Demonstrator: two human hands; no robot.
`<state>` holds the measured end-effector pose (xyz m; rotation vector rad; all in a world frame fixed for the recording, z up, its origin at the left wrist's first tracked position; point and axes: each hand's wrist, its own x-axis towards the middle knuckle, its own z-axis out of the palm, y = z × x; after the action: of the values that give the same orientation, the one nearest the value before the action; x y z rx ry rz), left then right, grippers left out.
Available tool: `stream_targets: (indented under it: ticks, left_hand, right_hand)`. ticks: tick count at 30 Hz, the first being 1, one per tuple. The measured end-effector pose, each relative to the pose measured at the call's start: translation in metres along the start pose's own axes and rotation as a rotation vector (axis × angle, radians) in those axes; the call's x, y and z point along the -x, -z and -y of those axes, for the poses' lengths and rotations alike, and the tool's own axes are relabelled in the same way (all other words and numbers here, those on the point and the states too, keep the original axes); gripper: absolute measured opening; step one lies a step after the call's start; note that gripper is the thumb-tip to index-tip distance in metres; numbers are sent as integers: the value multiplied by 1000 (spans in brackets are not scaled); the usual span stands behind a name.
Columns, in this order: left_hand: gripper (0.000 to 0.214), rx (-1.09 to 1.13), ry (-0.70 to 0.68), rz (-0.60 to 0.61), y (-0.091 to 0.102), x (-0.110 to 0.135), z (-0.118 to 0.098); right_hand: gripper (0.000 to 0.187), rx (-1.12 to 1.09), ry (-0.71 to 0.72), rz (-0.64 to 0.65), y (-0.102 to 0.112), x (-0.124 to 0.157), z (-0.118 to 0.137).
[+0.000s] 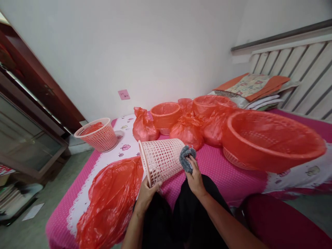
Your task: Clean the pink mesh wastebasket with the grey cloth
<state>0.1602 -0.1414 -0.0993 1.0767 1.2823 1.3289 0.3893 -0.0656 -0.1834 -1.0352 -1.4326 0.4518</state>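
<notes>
A pale pink perforated plastic basket (163,157) lies tilted on its side in front of me, its wide rim toward the left. My left hand (149,193) is closed round the lower part of that rim. In my right hand (194,174) is a bunched grey cloth (186,157), pressed against the basket's base end. The fingers partly cover the cloth. A crumpled red plastic bag (114,197) is spread on the bed just left of the basket.
Another pink basket (106,140), lined with a red bag, stands at the left. Behind are tied red bags (145,128) and bagged baskets (166,117). A large red-bagged basket (269,138) stands right. Folded cloths (254,86) lie by the radiator (298,69). A dark red stool (282,221) is lower right.
</notes>
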Motion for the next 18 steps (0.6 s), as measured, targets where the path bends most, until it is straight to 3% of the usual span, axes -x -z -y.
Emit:
stream_targets:
  ticks: [5,8,13,18]
  left_hand:
    - [66,-4,-26,-141,-4,-24,-33]
    - [58,5,3,-195,-7,-46,-45]
    - [48,-12,-42,-248,-9,-65,-44]
    - [49,11,-68,-208,-9,-48,-33]
  right_hand:
    - [54,-56,46,61,-1,4,8]
    - [58,-121,-13,74,0,4,14]
    - [62,-248,-206,0,6,-1,18]
    - [50,-422,-464,-142,14,-11,15]
